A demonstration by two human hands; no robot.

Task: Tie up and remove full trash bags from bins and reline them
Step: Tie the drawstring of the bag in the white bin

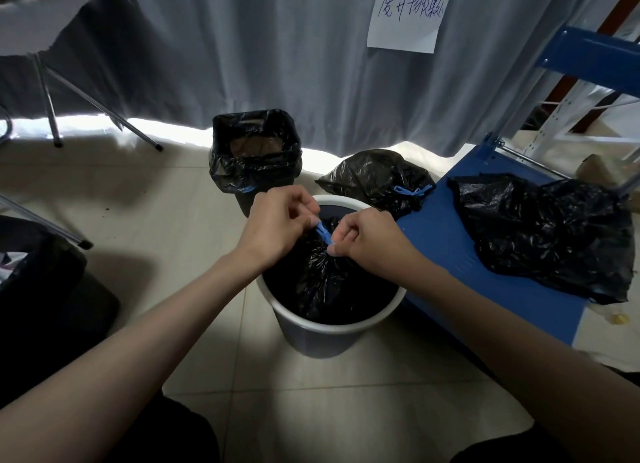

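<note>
A round bin with a white rim (323,327) stands on the floor in front of me. Inside it a black trash bag (318,275) is gathered to a neck at the top. A blue drawstring (323,235) runs across that neck. My left hand (273,229) pinches one end of the drawstring, and my right hand (369,241) pinches the other end. Both hands hover over the bin's far half, close together.
A black-lined square bin (254,158) stands behind. A tied black bag (377,178) with blue ties lies on the floor to its right. Loose black bags (547,237) lie on a blue shelf board (460,255). A dark bin (38,275) sits at left; chair legs (52,116) farther back.
</note>
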